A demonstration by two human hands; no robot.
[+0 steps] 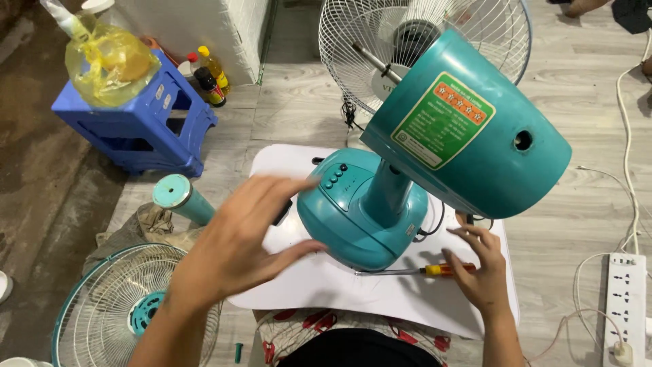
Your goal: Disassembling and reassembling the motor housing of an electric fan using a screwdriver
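Note:
A teal fan body [468, 136] with a green label stands on its teal base [360, 217], set on a white board [326, 285]. Behind it is the rear wire grille [421, 41] with the bare motor shaft. My left hand [238, 238] hovers open, blurred, just left of the base with fingers spread, holding nothing. Over at the board's right side, my right hand [482, 261] rests on the handle of an orange and yellow screwdriver [435, 270] that lies flat beside the base.
A front grille [115, 306] with a teal hub lies on the floor at lower left, a teal tube [180, 197] beside it. A blue stool [142, 115] carries a yellow bag; bottles [207, 75] stand behind. A white power strip [625, 299] lies at right.

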